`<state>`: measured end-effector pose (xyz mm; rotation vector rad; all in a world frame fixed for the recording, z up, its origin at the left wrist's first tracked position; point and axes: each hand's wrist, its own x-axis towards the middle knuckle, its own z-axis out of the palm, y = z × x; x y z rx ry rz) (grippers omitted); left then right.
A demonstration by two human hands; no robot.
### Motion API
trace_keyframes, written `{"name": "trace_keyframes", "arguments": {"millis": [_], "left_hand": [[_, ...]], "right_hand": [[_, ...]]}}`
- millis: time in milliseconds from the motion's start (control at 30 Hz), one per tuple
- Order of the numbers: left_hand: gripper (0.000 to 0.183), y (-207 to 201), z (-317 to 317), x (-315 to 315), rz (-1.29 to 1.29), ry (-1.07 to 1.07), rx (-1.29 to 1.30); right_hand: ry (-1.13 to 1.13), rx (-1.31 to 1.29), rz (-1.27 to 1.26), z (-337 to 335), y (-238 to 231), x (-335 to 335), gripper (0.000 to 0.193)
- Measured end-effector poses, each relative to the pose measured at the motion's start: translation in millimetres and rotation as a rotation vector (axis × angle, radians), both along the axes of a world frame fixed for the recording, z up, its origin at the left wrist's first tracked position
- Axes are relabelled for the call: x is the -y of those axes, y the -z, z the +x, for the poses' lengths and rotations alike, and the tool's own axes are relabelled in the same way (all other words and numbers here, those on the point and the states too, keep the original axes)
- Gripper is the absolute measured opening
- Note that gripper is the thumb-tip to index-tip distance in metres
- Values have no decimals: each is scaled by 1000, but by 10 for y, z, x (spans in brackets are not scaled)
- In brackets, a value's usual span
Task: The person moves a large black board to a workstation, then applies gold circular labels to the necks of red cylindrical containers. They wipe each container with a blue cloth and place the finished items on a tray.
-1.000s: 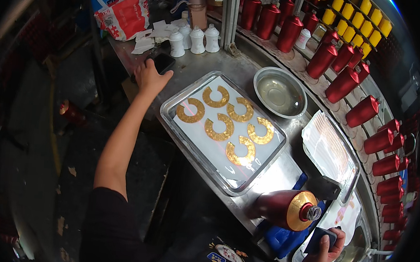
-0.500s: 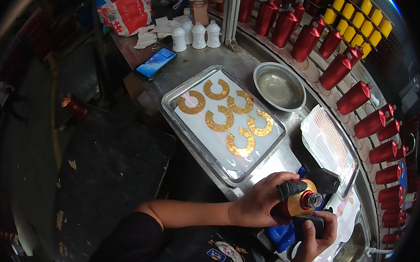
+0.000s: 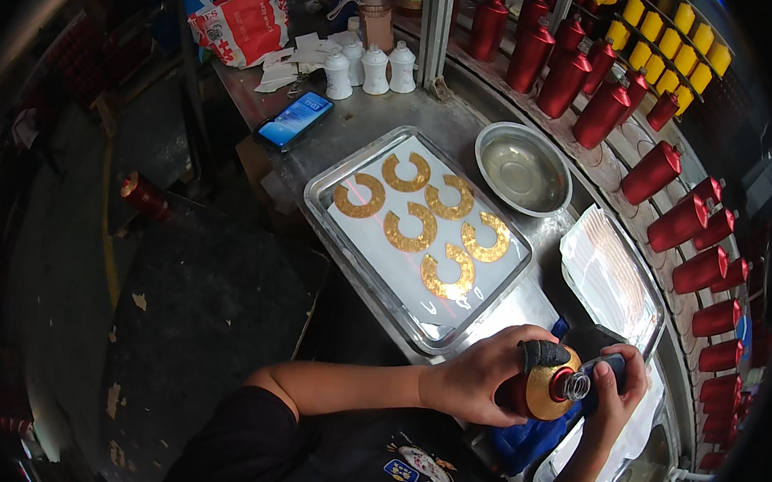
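Note:
My left hand (image 3: 475,377) is closed around a red bottle (image 3: 544,394) with a gold-covered shoulder, tilted so its clear threaded neck points right. A dark wrap (image 3: 544,353) covers one finger of that hand. In my right hand (image 3: 624,387) is a small dark flat pad (image 3: 604,367), pinched against the bottle's right side; whether it touches the gold is hard to tell. Left of the bottle lies a metal tray (image 3: 329,216) with a white sheet. Several gold C-shaped foil pieces (image 3: 409,226) rest on the sheet.
A metal bowl (image 3: 565,193) with liquid stands behind the tray. A second tray with a pale sheet (image 3: 616,275) is at right, blue cloth (image 3: 524,443) below the bottle. Red bottles (image 3: 650,173) line a curved conveyor. A phone (image 3: 294,120) and white pots (image 3: 375,70) sit farther back.
The dark pad in my right hand has moved up from below the bottle's neck to its right side. Red bottles on the conveyor have shifted position. The view has moved slightly.

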<state>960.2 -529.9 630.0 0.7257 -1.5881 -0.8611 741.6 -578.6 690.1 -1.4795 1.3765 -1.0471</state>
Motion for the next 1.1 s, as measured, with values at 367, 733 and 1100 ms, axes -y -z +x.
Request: {"name": "trace_keyframes", "arguments": {"millis": [367,733,1100], "left_hand": [[98,100,-45,-28,42,121,-59],[90,-1,-3,7,104,157,-63],[93,-45,-291,-301,-57,80,23]], "right_hand": [[-166,-141,30,38,-239,308,30],[-412,83,-62,129,-351,439,25],[-112,-169,-361,-320,-200,-571,26]]}}
